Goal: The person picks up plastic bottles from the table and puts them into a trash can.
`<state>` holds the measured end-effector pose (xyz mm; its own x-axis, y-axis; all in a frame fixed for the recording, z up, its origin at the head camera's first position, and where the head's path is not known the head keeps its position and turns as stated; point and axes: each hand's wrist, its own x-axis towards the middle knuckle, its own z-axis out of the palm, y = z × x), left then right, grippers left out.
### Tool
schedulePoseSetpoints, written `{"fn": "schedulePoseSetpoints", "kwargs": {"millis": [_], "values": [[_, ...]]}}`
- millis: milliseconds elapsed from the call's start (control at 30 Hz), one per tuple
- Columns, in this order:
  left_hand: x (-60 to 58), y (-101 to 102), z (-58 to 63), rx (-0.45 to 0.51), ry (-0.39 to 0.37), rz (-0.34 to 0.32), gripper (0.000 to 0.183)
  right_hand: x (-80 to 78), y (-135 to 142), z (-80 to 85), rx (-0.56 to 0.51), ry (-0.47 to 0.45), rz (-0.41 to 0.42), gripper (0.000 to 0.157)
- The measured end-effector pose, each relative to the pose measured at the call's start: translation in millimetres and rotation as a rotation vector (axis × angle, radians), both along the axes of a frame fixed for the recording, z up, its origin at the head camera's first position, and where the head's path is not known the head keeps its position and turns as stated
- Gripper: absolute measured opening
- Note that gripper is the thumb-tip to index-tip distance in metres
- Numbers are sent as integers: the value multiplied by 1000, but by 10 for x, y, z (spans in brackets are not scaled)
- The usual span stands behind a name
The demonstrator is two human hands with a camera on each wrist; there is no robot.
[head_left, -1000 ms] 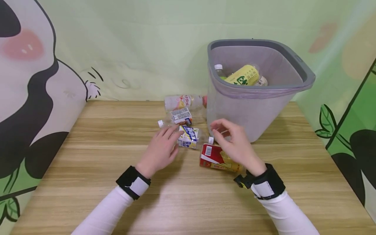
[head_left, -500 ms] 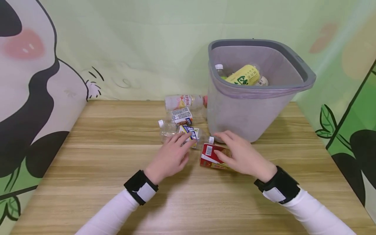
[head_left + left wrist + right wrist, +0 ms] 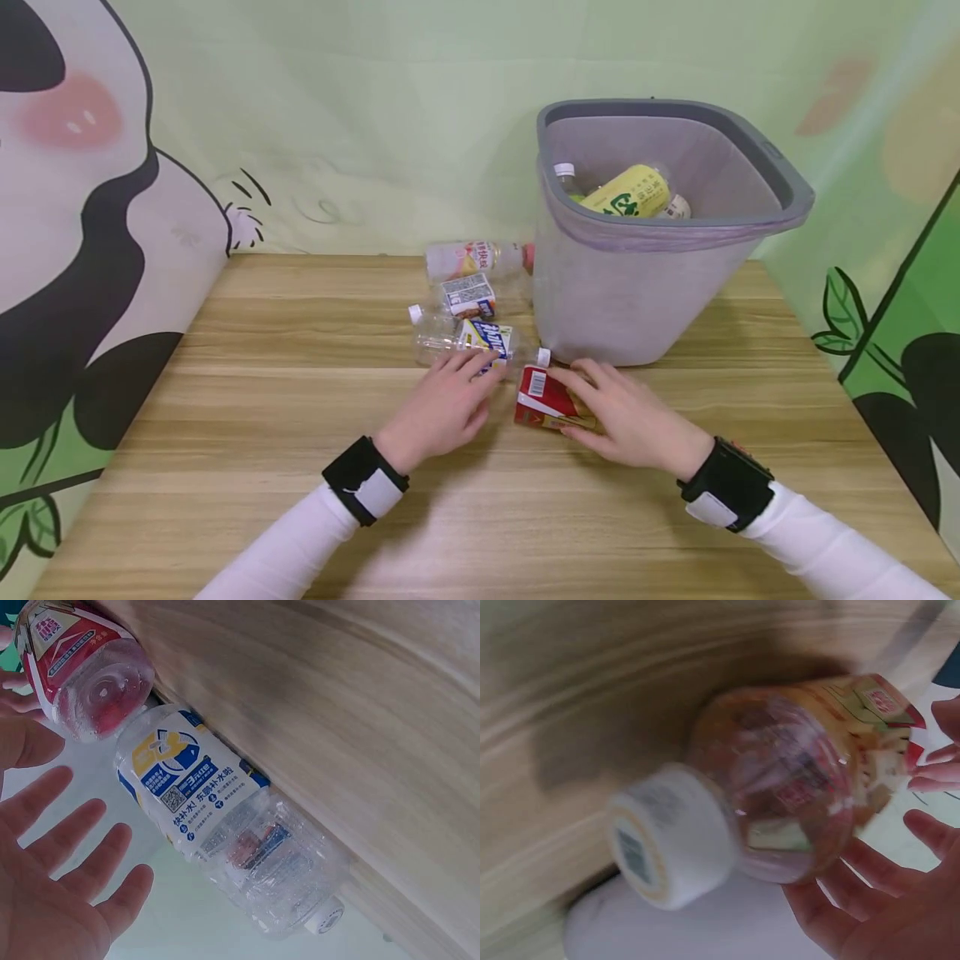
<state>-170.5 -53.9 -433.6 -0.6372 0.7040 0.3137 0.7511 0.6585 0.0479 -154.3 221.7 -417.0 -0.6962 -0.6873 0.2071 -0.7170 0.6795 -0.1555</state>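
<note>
My left hand [image 3: 442,408] hovers with spread fingers at the near side of a clear plastic bottle [image 3: 486,335] with a blue, white and yellow label. In the left wrist view, space shows between those fingers and the labelled bottle [image 3: 195,776]. My right hand [image 3: 630,417] is over a lying plastic bottle with a red and gold label [image 3: 547,398]. Its index finger lies along the far side and its thumb along the near side. In the right wrist view, the fingertips pass behind this white-capped bottle [image 3: 780,780], not wrapped round it.
A grey bin [image 3: 622,292] stands behind my right hand, holding a yellow-labelled container [image 3: 633,192] and other bottles. Farther back lie a clear bottle with a small printed label [image 3: 470,294] and a pink-capped bottle [image 3: 474,258]. All lie on a wooden table [image 3: 300,350].
My right hand has come down and back from beside the bin onto the red-labelled bottle, its fingers spreading. My left hand has moved slightly right and toward me.
</note>
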Motion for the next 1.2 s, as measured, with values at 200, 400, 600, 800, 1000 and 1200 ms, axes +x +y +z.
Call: {"fn": "schedulePoseSetpoints", "kwargs": {"millis": [200, 400, 600, 800, 1000, 1200], "values": [[13, 7, -33, -7, -10, -31, 41, -10, 54, -79, 8, -35, 20, 82], [26, 15, -67, -2, -22, -41, 38, 11, 113, -139, 35, -84, 38, 87], [38, 11, -72, -6, -36, -37, 38, 27, 131, -204, 4, -117, 51, 89], [62, -9, -82, -15, -44, -31, 39, 45, 136, -256, -24, -111, 57, 89], [73, -34, -98, -9, -68, -19, 37, 76, 142, -277, -35, -98, 48, 85], [67, -68, -106, 26, -69, -21, 35, 123, 152, -246, -77, -124, 14, 81]]}}
